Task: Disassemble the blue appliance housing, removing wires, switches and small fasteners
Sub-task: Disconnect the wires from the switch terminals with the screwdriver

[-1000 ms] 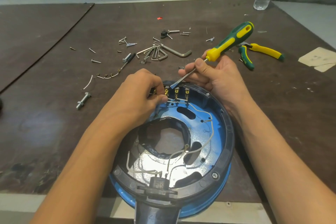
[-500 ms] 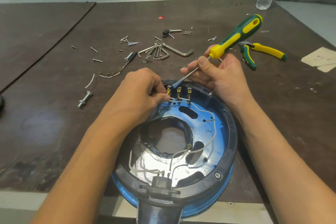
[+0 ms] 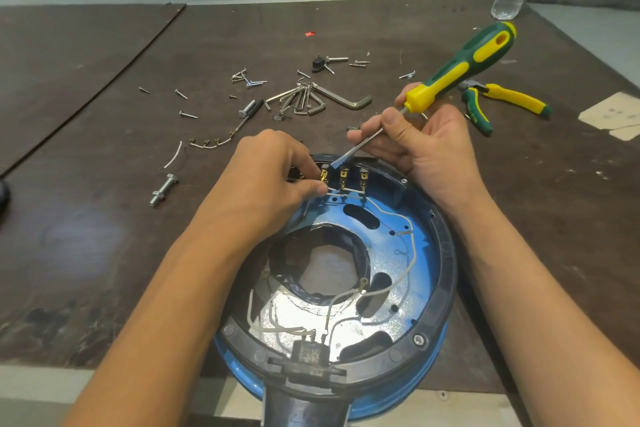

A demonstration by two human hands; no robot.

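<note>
1. the round blue housing (image 3: 420,253) lies open side up at the near edge of the brown table (image 3: 104,218).
2. white wires (image 3: 398,288) curl inside it.
3. the left hand (image 3: 263,177) pinches a wire by the gold clips (image 3: 343,177).
4. the right hand (image 3: 426,149) has its fingers pressed around a screwdriver (image 3: 450,69), tip at the clips.
5. screws (image 3: 188,114), hex keys (image 3: 311,99) and pliers (image 3: 502,102) lie behind.

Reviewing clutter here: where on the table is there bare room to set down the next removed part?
Bare table lies left of the left hand, below the large bolt. Another patch lies right of the right hand, below the pliers. It is crowded behind the blue housing: hex keys and loose screws.
</note>
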